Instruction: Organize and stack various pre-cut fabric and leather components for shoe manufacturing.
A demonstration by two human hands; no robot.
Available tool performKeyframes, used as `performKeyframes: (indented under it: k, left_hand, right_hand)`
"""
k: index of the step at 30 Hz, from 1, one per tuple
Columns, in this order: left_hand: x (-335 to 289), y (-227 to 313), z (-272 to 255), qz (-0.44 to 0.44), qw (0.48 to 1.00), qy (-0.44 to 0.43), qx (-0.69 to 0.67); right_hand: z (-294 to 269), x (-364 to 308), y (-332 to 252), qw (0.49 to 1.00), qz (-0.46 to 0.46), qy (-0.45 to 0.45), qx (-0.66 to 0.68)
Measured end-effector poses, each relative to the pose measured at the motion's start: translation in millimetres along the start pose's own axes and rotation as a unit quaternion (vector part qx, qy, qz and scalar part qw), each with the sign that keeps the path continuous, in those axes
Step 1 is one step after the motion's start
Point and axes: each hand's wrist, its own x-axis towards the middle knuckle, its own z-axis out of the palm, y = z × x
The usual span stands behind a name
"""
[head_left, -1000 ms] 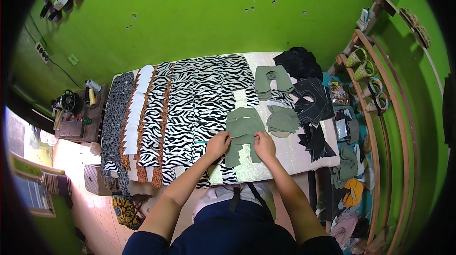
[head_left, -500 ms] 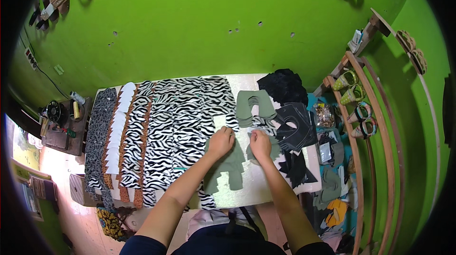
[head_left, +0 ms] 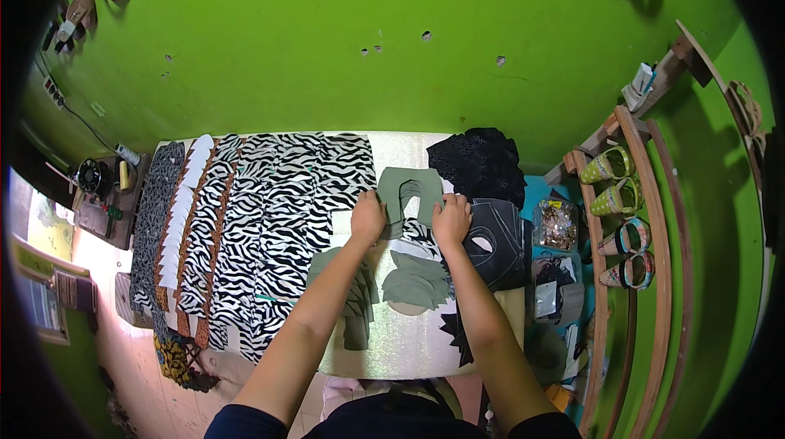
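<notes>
My left hand and my right hand are closed on the two sides of a stack of olive-green U-shaped pieces, its curve facing the wall. Their fingertips are partly hidden. Just nearer than the stack lies a fanned pile of rounded green pieces. More green pieces spread under and beside my left forearm. A bit of zebra-print material shows between the legs of the U. Black cut pieces with an oval hole lie right of my right hand.
Overlapping rows of zebra-print pieces cover the table's left half, beside white pieces and grey patterned ones. Dark lacy material sits at the back right. Beyond the table's right edge stand a clear box and a wooden rack with sandals.
Both hands have moved away from the nearer green pieces to the U-shaped stack and taken its sides. The view has shifted a little.
</notes>
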Motion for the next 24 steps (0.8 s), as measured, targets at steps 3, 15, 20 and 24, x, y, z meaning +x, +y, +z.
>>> performKeyframes:
  k: [3,15,20,24]
  left_hand:
    - [-2,-2,8,-0.014,0.998,0.037,-0.044]
    - [-26,7,-9,0.020,0.995,0.079,-0.055]
    - [-42,-1,-24,-0.037,0.981,0.033,-0.188]
    - [-69,0,-35,-0.039,0.989,0.047,-0.137]
  right_hand:
    - [7,-3,3,0.997,-0.066,0.046,0.006]
    - [-1,-11,3,0.964,-0.143,0.078,0.210]
    - [-25,-33,-8,0.955,-0.051,0.053,0.286]
    - [-47,-53,-11,0.924,-0.137,0.070,0.350]
